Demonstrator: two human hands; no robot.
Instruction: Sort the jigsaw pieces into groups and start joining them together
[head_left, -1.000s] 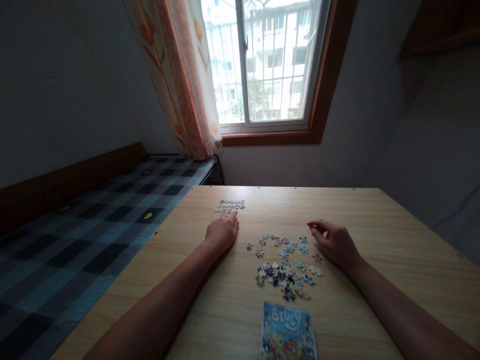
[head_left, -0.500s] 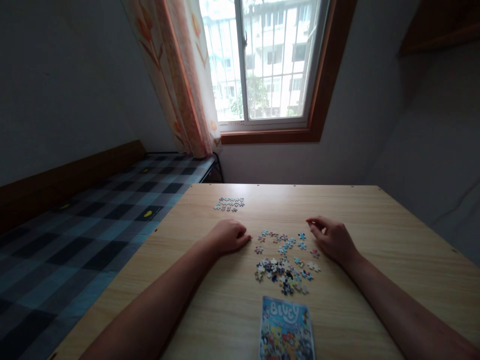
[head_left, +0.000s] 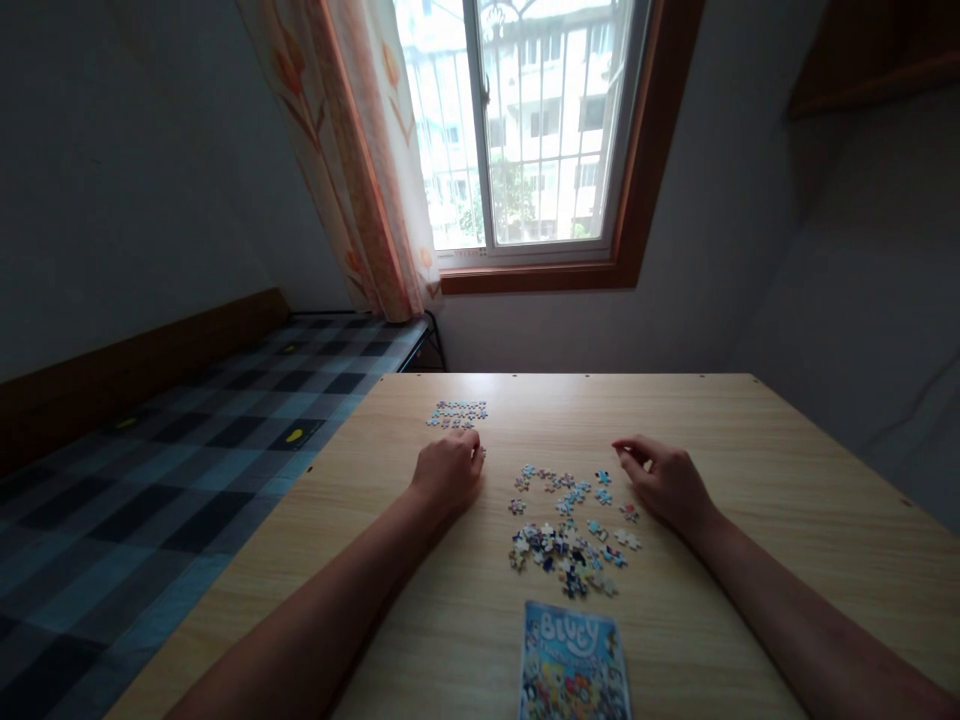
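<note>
Jigsaw pieces, small, knobbed, multicoloured

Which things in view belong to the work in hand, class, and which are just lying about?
Part of the work:
- left hand, with a puzzle piece at its fingers
- right hand, beside loose pieces
- rows of pieces
- Bluey picture, probably
- table

Just about:
- checked bedding
- curtain
</note>
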